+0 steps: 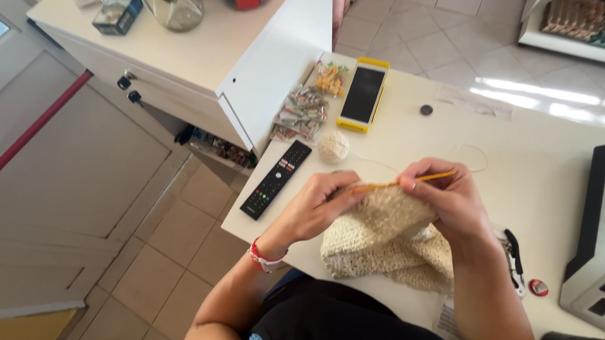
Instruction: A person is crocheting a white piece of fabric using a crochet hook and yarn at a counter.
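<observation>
The left hand (318, 207) pinches the cream crocheted piece (387, 243) taut so the right hand (449, 198), gripping the orange hook (409, 182), can work its edge.

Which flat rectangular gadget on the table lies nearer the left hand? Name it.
The black remote control, lying just beside the left hand. The yellow-cased phone sits farther up the table, beside the wrapped candies.

rough cream yarn crochet piece (387, 240); smooth orange hook (409, 181); matt white table (557, 165).
</observation>
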